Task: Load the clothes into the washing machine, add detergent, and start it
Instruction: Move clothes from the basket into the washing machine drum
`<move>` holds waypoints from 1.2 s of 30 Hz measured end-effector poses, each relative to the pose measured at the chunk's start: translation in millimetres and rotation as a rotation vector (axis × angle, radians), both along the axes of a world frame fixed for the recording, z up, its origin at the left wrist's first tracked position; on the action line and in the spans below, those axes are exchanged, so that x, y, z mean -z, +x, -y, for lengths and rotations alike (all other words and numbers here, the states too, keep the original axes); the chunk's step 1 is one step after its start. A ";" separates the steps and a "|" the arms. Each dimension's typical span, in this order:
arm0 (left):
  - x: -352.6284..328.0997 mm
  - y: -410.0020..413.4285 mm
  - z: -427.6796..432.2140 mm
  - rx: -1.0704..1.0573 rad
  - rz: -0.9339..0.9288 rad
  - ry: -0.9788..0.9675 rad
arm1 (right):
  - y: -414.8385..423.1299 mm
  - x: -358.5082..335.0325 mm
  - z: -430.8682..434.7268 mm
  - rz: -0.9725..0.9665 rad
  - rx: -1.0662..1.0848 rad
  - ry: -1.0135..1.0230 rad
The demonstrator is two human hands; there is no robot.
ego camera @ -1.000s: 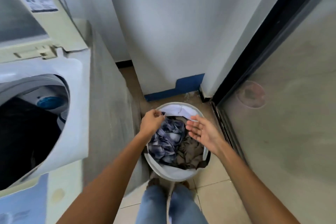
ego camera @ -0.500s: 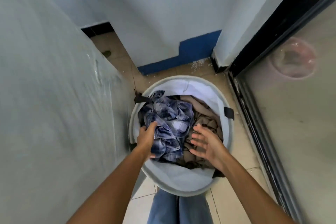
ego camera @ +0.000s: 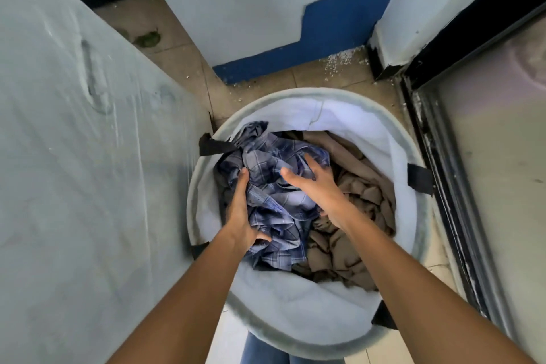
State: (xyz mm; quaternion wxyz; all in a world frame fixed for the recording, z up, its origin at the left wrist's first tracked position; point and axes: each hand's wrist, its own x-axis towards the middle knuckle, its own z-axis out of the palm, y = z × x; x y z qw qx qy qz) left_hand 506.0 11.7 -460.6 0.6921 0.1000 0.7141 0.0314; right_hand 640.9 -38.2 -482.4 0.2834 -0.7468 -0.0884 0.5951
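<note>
Head view. Plaid shirt point(ego camera: 274, 154) crumpled in basket point(ego camera: 295, 319), atop brown clothes point(ego camera: 363, 195). Left hand point(ego camera: 240, 216) clenched into near folds; right hand point(ego camera: 320, 189) spread flat on top, fingers unclosed. Probably light, limp, soft cotton, prone to trailing; best bunched mid-heap with both hands. Round basket, pale felt-like walls, black straps point(ego camera: 419, 177), on tan tile point(ego camera: 310, 77) beside washer's point(ego camera: 88, 156) grey side.
</note>
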 end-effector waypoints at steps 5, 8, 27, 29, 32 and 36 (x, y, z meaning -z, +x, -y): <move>0.4 3.7 3.8 -0.054 -0.009 0.073 | -8.1 13.9 11.4 -0.029 -0.050 -0.033; -0.8 7.7 10.3 -0.118 -0.085 0.091 | -5.6 6.8 16.9 -0.070 -0.006 -0.028; -135.2 12.0 72.8 -0.365 -0.028 0.290 | -10.1 -111.5 85.3 -0.491 0.437 0.151; -147.0 9.9 75.5 -0.354 0.007 0.329 | -11.4 -125.1 92.2 -0.517 0.463 0.203; -170.8 6.6 76.8 -0.328 0.059 0.391 | -13.1 -151.4 98.8 -0.529 0.455 0.282; -202.4 2.1 75.5 -0.299 0.123 0.480 | -13.9 -187.4 104.6 -0.524 0.475 0.351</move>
